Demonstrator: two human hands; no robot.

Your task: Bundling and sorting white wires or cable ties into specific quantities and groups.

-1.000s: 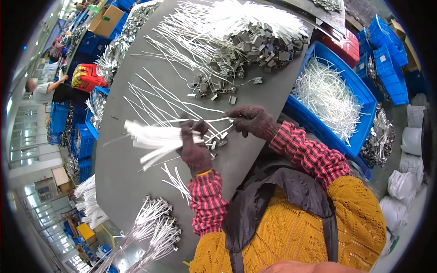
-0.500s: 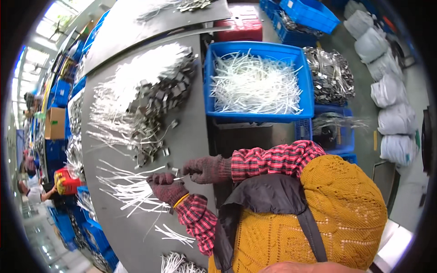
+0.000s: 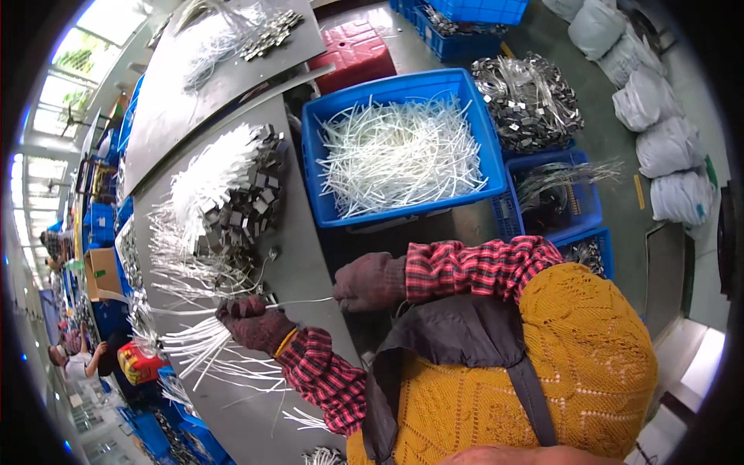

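Dark knitted gloves cover both of my hands. My left hand (image 3: 254, 324) is closed over the table, beside a spread of thin white tubes (image 3: 203, 341). My right hand (image 3: 369, 282) is a fist near the table's right edge. Between the two hands runs a thin pale wire (image 3: 307, 300), nearly straight, with one end at each glove; the ends inside the fingers are hidden. Just beyond my left hand lies a large heap of white strands with dark metal-like blocks (image 3: 246, 209) at its right side.
A blue bin (image 3: 310, 167) full of white tubes stands right of the grey table (image 3: 298, 225). Blue crates (image 3: 585, 186) and a pile of metal pieces (image 3: 535, 105) lie farther right. White sacks (image 3: 670, 143) line the right wall. A red box (image 3: 353, 56) stands beyond the bin.
My hands have drawn farther apart, and a longer stretch of wire shows between them. My right hand's fingers have closed into a fist. The head view has turned somewhat.
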